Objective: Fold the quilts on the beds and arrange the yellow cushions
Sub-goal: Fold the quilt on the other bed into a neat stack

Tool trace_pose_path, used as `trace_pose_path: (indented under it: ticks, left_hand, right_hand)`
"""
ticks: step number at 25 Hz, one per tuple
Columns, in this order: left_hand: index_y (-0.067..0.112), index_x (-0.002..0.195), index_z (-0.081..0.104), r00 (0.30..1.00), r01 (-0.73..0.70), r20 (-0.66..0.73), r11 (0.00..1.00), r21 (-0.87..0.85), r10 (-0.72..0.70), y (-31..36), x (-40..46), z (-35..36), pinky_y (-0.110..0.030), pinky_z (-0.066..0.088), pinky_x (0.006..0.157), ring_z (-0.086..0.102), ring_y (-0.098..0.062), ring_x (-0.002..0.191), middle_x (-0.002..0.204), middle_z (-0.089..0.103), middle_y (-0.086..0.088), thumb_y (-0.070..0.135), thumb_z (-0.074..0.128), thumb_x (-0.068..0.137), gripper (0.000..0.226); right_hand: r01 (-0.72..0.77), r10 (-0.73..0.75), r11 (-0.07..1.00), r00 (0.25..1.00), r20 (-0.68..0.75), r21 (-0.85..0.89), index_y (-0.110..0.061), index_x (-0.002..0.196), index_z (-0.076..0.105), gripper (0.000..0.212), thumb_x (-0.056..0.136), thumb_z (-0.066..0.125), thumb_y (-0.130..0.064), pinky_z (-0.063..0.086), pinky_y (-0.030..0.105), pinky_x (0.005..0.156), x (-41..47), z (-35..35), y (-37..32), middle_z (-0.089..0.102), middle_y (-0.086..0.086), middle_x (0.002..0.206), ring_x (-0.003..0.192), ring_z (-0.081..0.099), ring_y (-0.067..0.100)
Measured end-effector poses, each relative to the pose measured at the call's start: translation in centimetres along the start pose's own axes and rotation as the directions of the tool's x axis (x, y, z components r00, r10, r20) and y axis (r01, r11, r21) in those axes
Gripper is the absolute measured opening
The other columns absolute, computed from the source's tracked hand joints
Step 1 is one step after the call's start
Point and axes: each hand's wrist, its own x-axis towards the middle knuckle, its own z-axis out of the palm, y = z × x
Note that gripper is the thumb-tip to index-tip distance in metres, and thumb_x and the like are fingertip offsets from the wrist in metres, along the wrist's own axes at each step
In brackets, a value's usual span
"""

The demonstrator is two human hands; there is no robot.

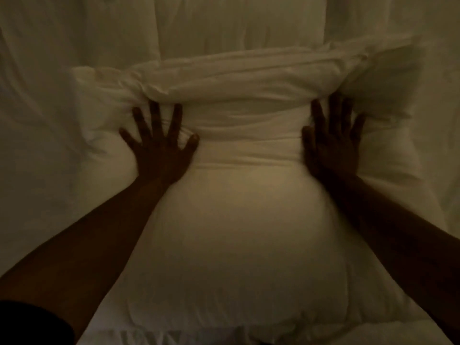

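A thick white quilt (239,220) lies folded in a puffy stack in the dim middle of the view, with a rumpled folded edge (224,78) across its far side. My left hand (161,148) presses flat on the quilt's left part, fingers spread and straight. On the right part my right hand (332,143) presses down the same way, fingers straight and pointing away from me. Both forearms reach in from the bottom corners. No yellow cushion is in sight.
White bedding (49,95) covers the bed all round the stack, wrinkled at the left. Another pale padded layer (224,23) lies beyond the folded edge. The light is very low.
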Motion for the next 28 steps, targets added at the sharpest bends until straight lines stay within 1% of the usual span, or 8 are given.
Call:
trace_pose_path:
  ticks: [5,8,10,14,19,23,26,28]
  left_hand:
    - [0.042,0.155,-0.002,1.000,-0.004,0.012,0.999,-0.054,0.005,-0.4,-1.6,-1.3,-0.072,0.008,0.111,-0.002,-0.038,0.151,0.166,-0.003,-0.005,0.077,0.011,0.089,0.076]
    - [0.038,0.156,0.004,0.996,-0.083,-0.030,0.983,-0.166,0.079,-2.0,-6.0,-4.6,-0.068,0.004,0.115,-0.005,-0.036,0.152,0.166,-0.003,-0.008,0.075,0.013,0.090,0.077]
    - [0.036,0.157,0.009,0.994,-0.107,-0.034,0.986,-0.126,0.104,-3.6,-10.6,-5.7,-0.067,0.002,0.116,-0.006,-0.037,0.151,0.166,-0.003,-0.010,0.074,0.018,0.089,0.078]
    - [0.039,0.156,0.007,0.996,0.017,0.085,0.999,-0.049,-0.012,-6.5,-17.5,-4.2,-0.067,0.007,0.115,-0.007,-0.038,0.151,0.165,-0.008,-0.008,0.076,0.020,0.085,0.080]
    - [0.042,0.155,-0.005,0.987,0.069,0.149,0.997,-0.017,-0.066,-5.7,-16.6,1.3,-0.072,0.009,0.112,-0.006,-0.040,0.151,0.165,-0.013,-0.006,0.076,0.021,0.087,0.080]
    - [0.046,0.153,-0.007,0.977,0.062,0.208,0.997,-0.037,-0.053,-6.0,-16.2,1.2,-0.072,0.007,0.111,-0.003,-0.039,0.151,0.165,-0.012,-0.002,0.078,0.018,0.086,0.078]
    - [0.033,0.156,0.018,0.979,0.140,0.161,0.986,-0.089,-0.125,-6.8,-18.9,-1.0,-0.068,0.012,0.112,0.014,-0.039,0.149,0.164,0.013,-0.011,0.065,0.029,0.093,0.072]
    - [0.016,0.148,0.038,0.962,0.274,0.060,0.945,-0.178,-0.267,-6.3,-23.9,-2.6,-0.064,0.021,0.111,0.029,-0.039,0.143,0.155,0.032,-0.018,0.052,0.040,0.096,0.063]
  right_hand:
    - [-0.031,0.031,0.999,0.999,0.021,0.032,-0.034,0.154,0.009,0.058,0.100,0.020,-0.053,0.005,0.059,0.118,-0.9,-0.2,-0.1,0.003,0.005,0.164,0.151,-0.001,0.028]
    - [0.009,-0.010,0.999,0.999,0.032,0.045,-0.033,0.154,0.015,0.059,0.100,0.020,-0.055,0.001,0.057,0.119,-3.5,-3.9,0.6,0.004,0.005,0.164,0.151,-0.001,0.029]
    - [0.007,-0.006,1.000,0.999,0.040,-0.012,-0.035,0.154,0.014,0.061,0.098,0.022,-0.058,-0.003,0.055,0.120,-7.1,-5.8,1.8,0.003,0.003,0.164,0.151,-0.003,0.029]
    - [-0.103,0.113,0.992,0.984,0.135,-0.076,-0.038,0.154,0.005,0.066,0.094,0.022,-0.062,0.002,0.059,0.119,-12.9,-5.8,4.5,-0.001,0.003,0.164,0.151,-0.005,0.025]
    - [-0.124,0.118,0.992,0.982,0.144,0.032,-0.039,0.153,0.001,0.066,0.097,0.030,-0.058,0.001,0.057,0.119,-11.9,-2.0,3.7,-0.009,0.001,0.164,0.151,-0.008,0.026]
    - [-0.135,0.127,0.990,0.978,0.168,0.035,-0.039,0.153,0.004,0.065,0.097,0.031,-0.057,0.001,0.055,0.119,-12.0,-2.0,4.1,-0.005,0.001,0.164,0.151,-0.004,0.027]
    - [-0.144,0.129,0.987,0.973,0.193,0.067,-0.030,0.154,0.017,0.063,0.098,0.038,-0.048,0.006,0.056,0.119,-13.8,-3.7,3.3,0.006,0.006,0.164,0.150,0.003,0.029]
    - [-0.198,0.166,0.971,0.961,0.221,0.131,-0.022,0.151,0.028,0.061,0.096,0.044,-0.042,0.008,0.053,0.120,-17.7,-5.2,2.6,0.016,0.009,0.162,0.150,0.010,0.029]
